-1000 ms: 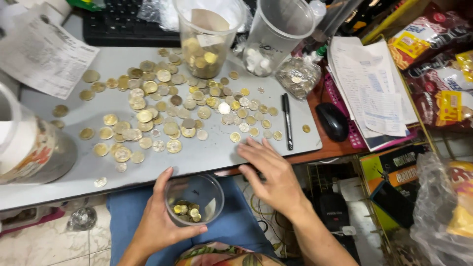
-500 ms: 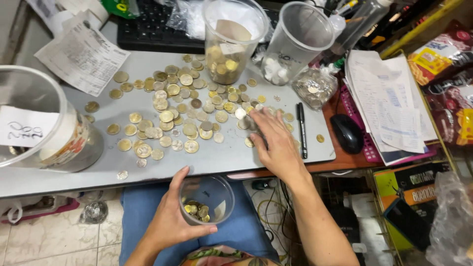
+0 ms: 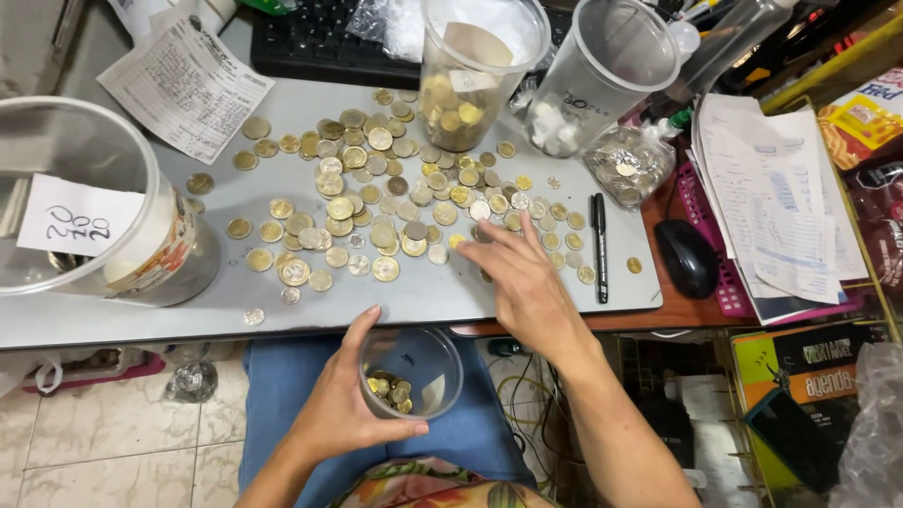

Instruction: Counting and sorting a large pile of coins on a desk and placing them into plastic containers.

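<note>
While the left hand (image 3: 343, 414) wraps around a small clear plastic cup (image 3: 411, 372) held below the table edge over the lap, the cup stands roughly upright with its round mouth facing up toward the camera, its long axis close to vertical; a shallow layer of gold-coloured coins lies in its bottom. The right hand (image 3: 527, 282) lies flat and open on the grey tabletop (image 3: 141, 320), fingers spread and pointing up-left into the spread of loose coins (image 3: 376, 202), fingertips touching the nearest ones; it grips nothing. These coins are round, flat discs, mostly brassy with a few silvery ones, scattered in a single layer. Just right of the hand a black pen (image 3: 599, 245) lies with its long axis running away from the person. Behind the coins stands a tall clear tub (image 3: 466, 94) partly filled with coins, beside a translucent cup (image 3: 602, 80). A large clear jar (image 3: 94, 216) with a paper label stands at left.
</note>
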